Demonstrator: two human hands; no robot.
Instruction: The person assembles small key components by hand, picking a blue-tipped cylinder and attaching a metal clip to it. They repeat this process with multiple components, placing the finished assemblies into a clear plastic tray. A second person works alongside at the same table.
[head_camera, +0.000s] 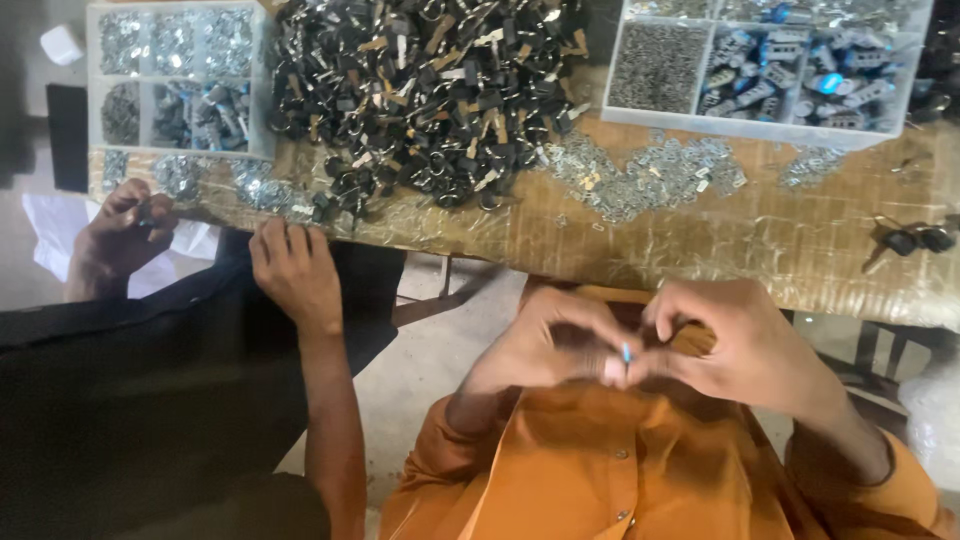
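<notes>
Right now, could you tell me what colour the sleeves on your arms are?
Orange, clearest in the head view: sleeves.

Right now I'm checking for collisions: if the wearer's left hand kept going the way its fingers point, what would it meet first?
The left hand points rightward at the right hand; their fingers already meet around a small blue-tipped part.

Clear white-rimmed compartment box (92, 90) at the table's (800, 250) far left corner — another, wider (720, 126), at far right.

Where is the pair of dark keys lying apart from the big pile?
In the head view, the dark keys lie at the far right of the table, below the right compartment tray.
</notes>
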